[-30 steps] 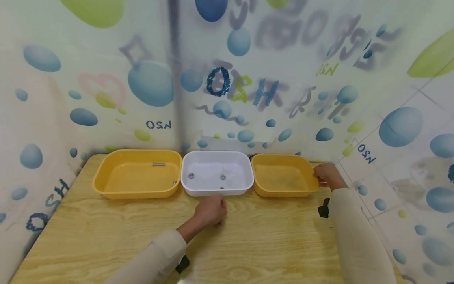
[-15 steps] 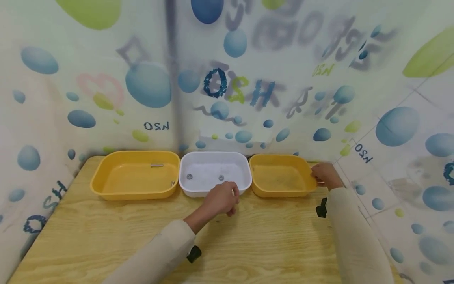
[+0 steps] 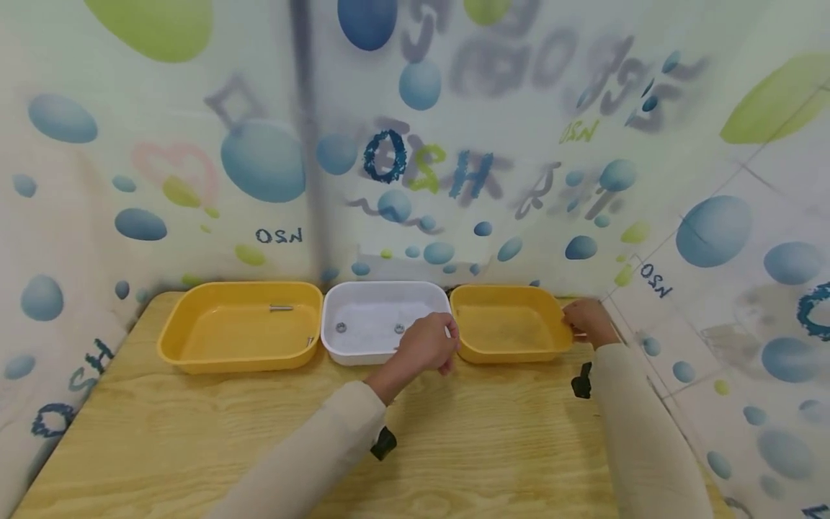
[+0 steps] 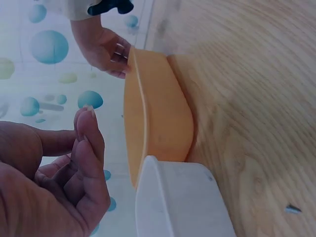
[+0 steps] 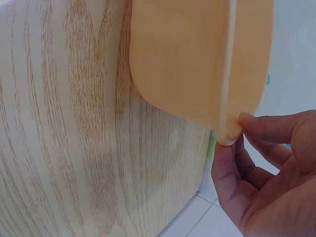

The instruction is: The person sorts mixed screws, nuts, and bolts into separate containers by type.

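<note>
Three trays stand in a row at the table's far edge. My left hand [image 3: 428, 344] [image 4: 85, 112] hovers over the front right corner of the white tray [image 3: 382, 353] [image 4: 182, 202], thumb and curled fingers drawn together. Nothing shows between the tips. Two small metal nuts [image 3: 340, 328] lie in the white tray. My right hand [image 3: 583, 322] [image 5: 242, 133] pinches the right rim of the right yellow tray [image 3: 512, 352] [image 5: 187, 54] [image 4: 158, 118], thumb on top and fingers underneath. That tray looks empty.
The left yellow tray [image 3: 194, 357] holds a bolt [image 3: 281, 308] and another small metal piece near its right wall. The wooden table [image 3: 486, 447] stretches bare in front of the trays. Printed walls close in behind and on both sides.
My left hand has lifted off the table and moved forward and to the right, up to the white tray's front right corner. The right hand has kept its grip on the yellow tray's rim.
</note>
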`<state>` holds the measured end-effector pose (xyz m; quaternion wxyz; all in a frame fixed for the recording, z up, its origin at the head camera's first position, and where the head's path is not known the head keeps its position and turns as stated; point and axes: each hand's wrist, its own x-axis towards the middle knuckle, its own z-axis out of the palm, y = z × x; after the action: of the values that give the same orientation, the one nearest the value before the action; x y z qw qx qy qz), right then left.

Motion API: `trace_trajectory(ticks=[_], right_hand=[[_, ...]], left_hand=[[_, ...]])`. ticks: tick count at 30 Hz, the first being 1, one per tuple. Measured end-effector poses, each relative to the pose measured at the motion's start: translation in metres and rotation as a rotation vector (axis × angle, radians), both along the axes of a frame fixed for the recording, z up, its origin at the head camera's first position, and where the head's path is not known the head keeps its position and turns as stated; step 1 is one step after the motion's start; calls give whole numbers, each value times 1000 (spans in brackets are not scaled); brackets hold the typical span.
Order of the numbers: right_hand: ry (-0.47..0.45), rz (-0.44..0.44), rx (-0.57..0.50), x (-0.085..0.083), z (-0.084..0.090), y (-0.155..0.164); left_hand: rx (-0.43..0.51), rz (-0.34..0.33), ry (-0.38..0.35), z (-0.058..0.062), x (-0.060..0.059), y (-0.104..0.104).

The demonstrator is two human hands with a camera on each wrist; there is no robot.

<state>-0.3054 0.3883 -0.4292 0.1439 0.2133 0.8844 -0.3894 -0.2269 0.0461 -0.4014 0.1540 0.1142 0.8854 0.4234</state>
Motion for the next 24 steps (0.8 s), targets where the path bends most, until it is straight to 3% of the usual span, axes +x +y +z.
trace_trajectory(ticks=[12,24], right_hand=[[15,-2,7,-1,-2,-2],[-5,-12,19,-2,1,0]], left_hand=[[-30,10,19,8,-11,27],[26,96,-51,8,-29,49]])
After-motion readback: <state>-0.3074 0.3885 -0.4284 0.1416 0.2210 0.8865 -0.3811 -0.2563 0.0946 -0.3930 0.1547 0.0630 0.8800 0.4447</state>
